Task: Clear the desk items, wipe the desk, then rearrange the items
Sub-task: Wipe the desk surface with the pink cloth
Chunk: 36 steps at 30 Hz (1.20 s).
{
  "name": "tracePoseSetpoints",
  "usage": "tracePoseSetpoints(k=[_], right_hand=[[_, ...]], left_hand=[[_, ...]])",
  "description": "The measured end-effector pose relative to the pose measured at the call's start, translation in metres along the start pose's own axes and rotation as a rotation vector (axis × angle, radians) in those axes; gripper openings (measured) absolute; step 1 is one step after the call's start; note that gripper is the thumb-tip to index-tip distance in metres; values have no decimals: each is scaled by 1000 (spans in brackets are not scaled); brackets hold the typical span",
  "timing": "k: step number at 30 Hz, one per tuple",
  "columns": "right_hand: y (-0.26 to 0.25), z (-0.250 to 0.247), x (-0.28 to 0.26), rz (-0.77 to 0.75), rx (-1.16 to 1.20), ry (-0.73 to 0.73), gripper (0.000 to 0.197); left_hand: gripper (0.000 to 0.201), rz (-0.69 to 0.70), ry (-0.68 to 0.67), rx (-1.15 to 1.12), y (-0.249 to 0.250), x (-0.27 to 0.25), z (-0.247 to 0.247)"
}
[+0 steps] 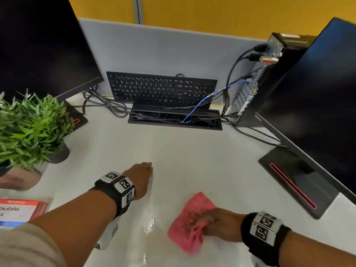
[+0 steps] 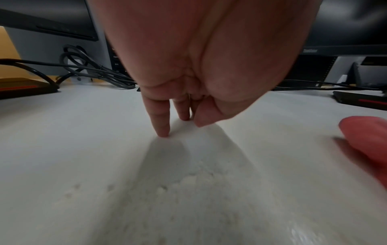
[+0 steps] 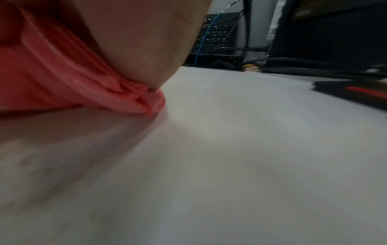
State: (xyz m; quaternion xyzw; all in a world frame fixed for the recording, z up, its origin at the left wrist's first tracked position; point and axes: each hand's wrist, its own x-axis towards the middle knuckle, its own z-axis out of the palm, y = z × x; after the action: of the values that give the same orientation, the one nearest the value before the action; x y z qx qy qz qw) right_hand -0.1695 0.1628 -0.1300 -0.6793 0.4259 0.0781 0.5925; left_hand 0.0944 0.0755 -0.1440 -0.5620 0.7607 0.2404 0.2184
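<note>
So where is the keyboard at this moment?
In the head view the keyboard leans against the grey partition at the back centre, behind the cable tray, between the two monitors.

A crumpled pink cloth point(image 1: 189, 224) lies bunched on the pale grey desk top point(image 1: 192, 151), near its front edge, with wet droplets point(image 1: 148, 222) glistening just to its left. A black keyboard point(image 1: 161, 89) stands tilted against the rear partition, and a green leafy potted plant point(image 1: 30, 128) sits at the desk's left side.
</note>
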Motion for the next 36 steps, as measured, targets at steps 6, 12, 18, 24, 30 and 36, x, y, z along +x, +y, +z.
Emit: tracePoseSetpoints(k=[6,12,18,24,30,36], right_hand=[[-5,-82,-49,131,705,786,22],[5,-164,4,205,711,1089,23],[-13,-139,137,268,114,788,57],[-58,-62,155,8,-295,408,52],[-43,14,108,-147,-41,54,44],[-52,-56,48,4,578,300,48]], left_hand=[[70,45,-3,31,-2,-10,-4],[66,49,-9,29,-6,1,-15],[65,39,39,-31,-12,8,-17],[57,-17,79,-134,-27,11,-24],[50,-95,25,-57,-41,-3,-38],[54,-42,-29,-46,-49,-6,-37]])
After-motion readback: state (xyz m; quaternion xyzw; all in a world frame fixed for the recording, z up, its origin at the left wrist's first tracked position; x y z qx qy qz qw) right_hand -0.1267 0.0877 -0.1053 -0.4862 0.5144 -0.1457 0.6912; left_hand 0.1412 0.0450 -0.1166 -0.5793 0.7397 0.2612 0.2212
